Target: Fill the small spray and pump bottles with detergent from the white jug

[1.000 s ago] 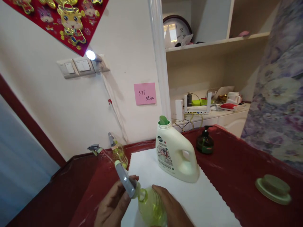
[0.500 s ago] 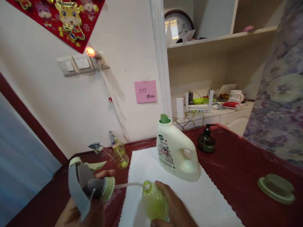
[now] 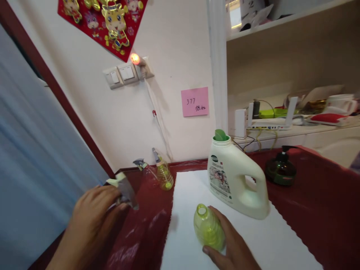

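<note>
My left hand point(image 3: 94, 217) grips a grey spray nozzle point(image 3: 128, 193) over the dark red table, left of the white sheet. Its suction tube cannot be seen from here. Wrapped around a translucent yellow-green bottle point(image 3: 208, 228) is my right hand point(image 3: 229, 240). The bottle is uncapped, its round mouth tilted up and toward the left, above the white sheet point(image 3: 182, 210). Behind it stands a large pale green detergent jug point(image 3: 236, 180), its cap off and a green spout showing in the neck.
Two spray bottles, one clear point(image 3: 147, 170) and one yellow-green point(image 3: 164, 174), stand against the wall. A dark pump bottle point(image 3: 281, 168) is behind the jug on the right. A white router point(image 3: 267, 123) and other items fill the shelf. A pink note point(image 3: 194, 102) sticks to the wall.
The spray nozzle's tube has come out of the yellow-green bottle, and my left hand has moved away to the left with the nozzle. The view has turned left.
</note>
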The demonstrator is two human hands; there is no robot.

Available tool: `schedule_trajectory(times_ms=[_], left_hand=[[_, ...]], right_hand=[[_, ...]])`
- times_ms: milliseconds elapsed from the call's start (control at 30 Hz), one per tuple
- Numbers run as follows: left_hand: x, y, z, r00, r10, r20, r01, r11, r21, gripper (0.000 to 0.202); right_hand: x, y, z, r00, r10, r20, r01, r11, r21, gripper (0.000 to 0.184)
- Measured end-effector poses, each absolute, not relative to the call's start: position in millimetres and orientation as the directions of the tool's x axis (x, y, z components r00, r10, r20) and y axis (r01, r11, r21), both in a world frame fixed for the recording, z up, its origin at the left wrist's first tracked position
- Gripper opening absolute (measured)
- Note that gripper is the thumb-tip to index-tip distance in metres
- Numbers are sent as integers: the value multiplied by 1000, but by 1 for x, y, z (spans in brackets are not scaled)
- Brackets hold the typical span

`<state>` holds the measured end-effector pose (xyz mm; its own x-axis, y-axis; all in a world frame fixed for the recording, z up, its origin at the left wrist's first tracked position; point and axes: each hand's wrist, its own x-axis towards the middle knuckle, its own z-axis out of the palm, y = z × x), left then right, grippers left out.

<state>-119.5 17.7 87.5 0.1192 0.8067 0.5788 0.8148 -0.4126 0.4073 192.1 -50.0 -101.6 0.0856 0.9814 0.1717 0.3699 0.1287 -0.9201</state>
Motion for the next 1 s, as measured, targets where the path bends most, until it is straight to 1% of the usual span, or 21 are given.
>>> schedule_trajectory(times_ms=[33,67,100,133,167,200,267,367,433,500,567,667,700,733,767,833,867,900,933,1000], left_hand=[[-127,25,84,276,791,546,889,-425,167,26],[-134,32,79,375,801,467,909,-417,-14,21],[-140,38,71,430,835,343,903,-405,-146,20],[-145,44,62,436,864,251,893,-381,-241,21],[-149,48,53,424,892,159,881,-366,-300,23],[-151,51,43,402,912,83,873,-355,-333,25],[-153,55,27,360,933,-14,873,-342,-349,28],[-153,58,10,329,941,-75,883,-335,-329,29],[-154,61,2,323,941,-97,888,-337,-314,29],[-157,65,-4,323,941,-104,894,-339,-292,30],[-161,69,-12,323,941,-97,905,-338,-259,31],[-165,76,-20,350,934,-70,912,-357,-204,33],[-165,78,-21,363,929,-65,910,-369,-187,32],[-165,79,-20,371,926,-69,910,-377,-173,31],[-164,80,-18,373,924,-81,910,-382,-163,31],[-163,80,-10,372,922,-110,909,-386,-158,34],[-163,80,-5,376,920,-105,908,-389,-156,36],[-163,79,-1,383,920,-85,908,-392,-149,35],[-163,78,3,392,919,-52,909,-395,-134,34],[-162,77,6,419,907,42,907,-416,-73,32]], right_hand=[[192,-50,-104,93,979,181,385,133,-914,82],[192,-50,-107,102,977,185,400,130,-907,81],[192,-49,-109,112,976,185,413,124,-902,80],[192,-49,-110,121,975,184,420,118,-900,79],[192,-48,-111,129,975,183,419,114,-901,79],[192,-48,-112,136,974,184,412,113,-904,79],[192,-47,-114,145,969,200,396,128,-909,80],[191,-46,-117,174,950,258,400,171,-900,83],[190,-46,-118,210,922,326,428,213,-878,84],[191,-45,-117,241,863,445,476,294,-829,86],[197,-45,-112,231,760,607,546,416,-727,86],[217,-47,-89,132,536,834,652,587,-481,74],[225,-49,-77,112,458,882,672,619,-407,68],[235,-51,-64,114,399,910,686,631,-362,63],[245,-53,-49,157,357,921,692,625,-361,60],[266,-53,-23,364,409,837,678,499,-539,56],[276,-51,-13,468,419,778,650,433,-625,56],[287,-47,-6,537,438,720,625,366,-689,58],[296,-41,-1,584,478,656,585,313,-748,63],[313,-25,-1,597,630,496,461,236,-855,78]])
